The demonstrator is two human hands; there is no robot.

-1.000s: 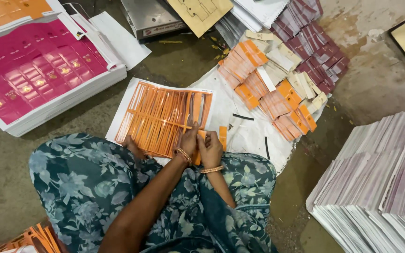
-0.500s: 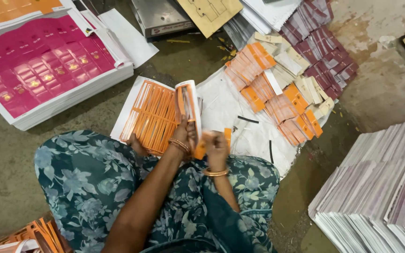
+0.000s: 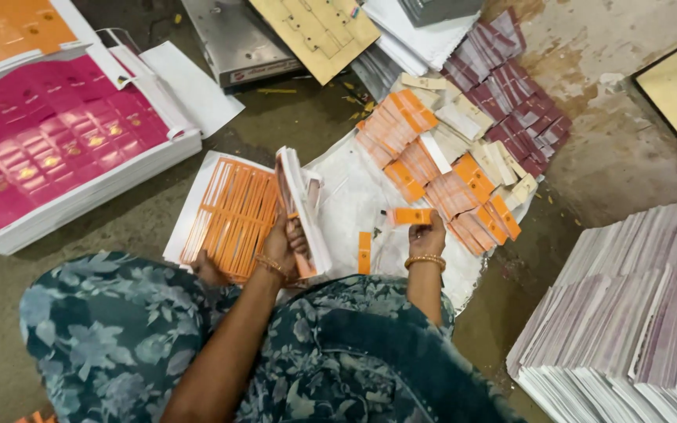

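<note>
My left hand (image 3: pixel 285 244), near the middle of the frame, has its grip closed around the lower edge of a punched orange-and-white sheet (image 3: pixel 301 205), which I hold lifted on its edge so that it stands nearly upright. Just left of it lies the stack of orange die-cut sheets (image 3: pixel 229 215), flat on the floor. My right hand (image 3: pixel 428 235), a little right of centre, pinches a small orange strip (image 3: pixel 411 216) between fingertips and thumb, the grip shut on it, holding it level just over the white sack (image 3: pixel 354 196) spread on the floor. Another single orange strip (image 3: pixel 364 252) lies on that sack between my two hands. Above and to the right of my right hand, rows of sorted orange, cream and maroon strips (image 3: pixel 464 149) are laid overlapping. In the upper left of the frame sits a thick stack of pink printed sheets (image 3: pixel 48 149), and at the lower right a large pile of pale purple printed sheets (image 3: pixel 636 313). My patterned teal clothing (image 3: pixel 119 345) fills the bottom of the frame.
</note>
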